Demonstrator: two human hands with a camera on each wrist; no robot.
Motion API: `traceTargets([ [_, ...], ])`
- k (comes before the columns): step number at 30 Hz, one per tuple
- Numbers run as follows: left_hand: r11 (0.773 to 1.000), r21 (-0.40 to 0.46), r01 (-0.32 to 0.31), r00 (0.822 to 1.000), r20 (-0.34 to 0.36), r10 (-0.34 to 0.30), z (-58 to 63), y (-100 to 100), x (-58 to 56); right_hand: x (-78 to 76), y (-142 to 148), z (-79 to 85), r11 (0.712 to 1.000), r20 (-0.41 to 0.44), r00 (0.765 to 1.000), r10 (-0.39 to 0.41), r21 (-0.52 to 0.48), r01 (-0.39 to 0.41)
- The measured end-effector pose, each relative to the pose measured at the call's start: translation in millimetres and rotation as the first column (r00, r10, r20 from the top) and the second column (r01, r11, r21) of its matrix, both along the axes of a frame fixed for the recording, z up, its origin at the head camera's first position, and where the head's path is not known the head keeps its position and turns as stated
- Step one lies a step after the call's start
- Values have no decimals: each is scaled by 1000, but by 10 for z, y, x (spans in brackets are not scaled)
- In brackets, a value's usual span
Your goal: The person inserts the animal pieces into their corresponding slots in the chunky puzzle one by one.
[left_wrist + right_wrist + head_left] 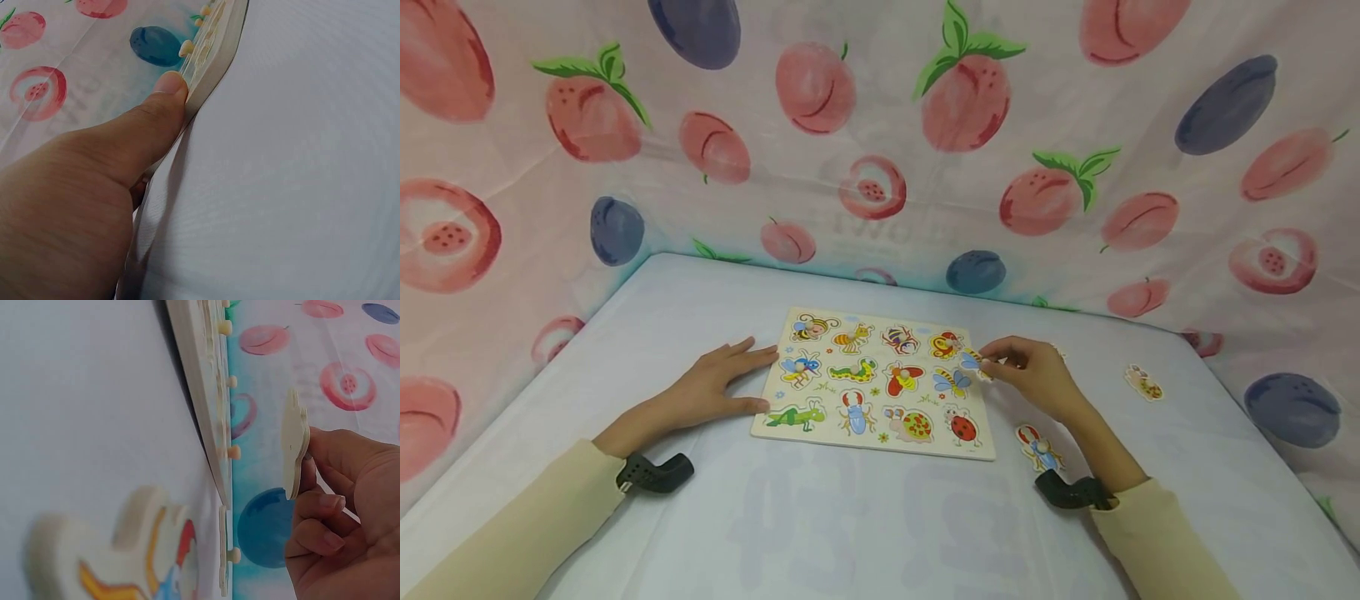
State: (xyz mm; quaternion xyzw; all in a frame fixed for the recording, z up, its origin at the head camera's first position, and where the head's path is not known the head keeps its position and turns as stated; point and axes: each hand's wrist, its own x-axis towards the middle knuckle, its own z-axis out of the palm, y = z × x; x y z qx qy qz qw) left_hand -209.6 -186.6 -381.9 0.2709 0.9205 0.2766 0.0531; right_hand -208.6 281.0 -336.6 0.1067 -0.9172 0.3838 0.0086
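A wooden insect puzzle board (891,329) lies flat on the table, with knobbed pieces on it. My left hand (707,383) is at the board's left edge, fingers extended; in the left wrist view its thumb (147,122) touches the board's side. My right hand (1033,375) pinches a puzzle piece (972,362) with blue wings and yellow stripes, above the board's right edge. The right wrist view shows that piece (294,450) edge-on, its plain back visible and clear of the board. Its knob is hidden by the fingers.
A blue beetle piece (1039,450) with red pincers lies right of the board, near my right wrist. Farther right is a snail piece (1144,382). Something small behind my right hand is mostly hidden. Fruit-printed cloth (925,192) stands behind the white table (850,525).
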Motion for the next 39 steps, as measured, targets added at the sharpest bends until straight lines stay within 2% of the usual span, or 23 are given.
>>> traceTargets([
  [10,1000,-4,4,1000,-2,-4,8,-2,-6,1,-81,-60,999,12,999,31,16,-31],
  [21,1000,-3,2,1000,2,-2,3,-2,3,8,-187,-160,998,42,999,27,63,-29],
  [32,1000,0,-5,1000,5,5,-10,-1,-1,10,-223,-265,998,37,997,60,16,-61],
  [39,1000,0,3,1000,-3,-3,-16,-3,-7,10,-230,-300,999,36,998,44,22,-45],
])
